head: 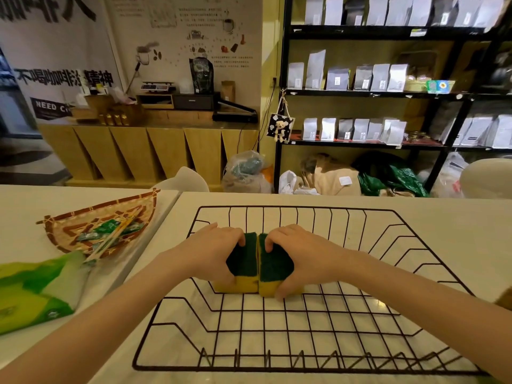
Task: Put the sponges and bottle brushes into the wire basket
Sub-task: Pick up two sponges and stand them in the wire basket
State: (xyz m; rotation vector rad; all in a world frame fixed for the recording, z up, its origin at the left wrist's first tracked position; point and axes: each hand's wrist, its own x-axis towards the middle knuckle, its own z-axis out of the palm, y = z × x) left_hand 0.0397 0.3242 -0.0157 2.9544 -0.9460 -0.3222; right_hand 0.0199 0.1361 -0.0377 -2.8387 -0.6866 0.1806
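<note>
White tabletop [443, 231]. Left side: woven bamboo tray [69, 225] holding green sachets [109, 227] and pale sticks, green-and-white plastic packet [36, 289] just beside it. Behind: black metal shelving [285, 106] stocked with silver pouches [315, 69], wooden counter [155, 151], bags on floor.

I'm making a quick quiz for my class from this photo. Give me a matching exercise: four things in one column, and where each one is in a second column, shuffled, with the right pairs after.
Things
1. left hand
2. right hand
3. woven tray
4. wire basket

Places
A. on the white table, straight in front of the person
B. on the left-hand sponge
C. on the table left of the basket, holding small green packets
D. on the right-hand sponge

Pairs: 1-B, 2-D, 3-C, 4-A
</note>
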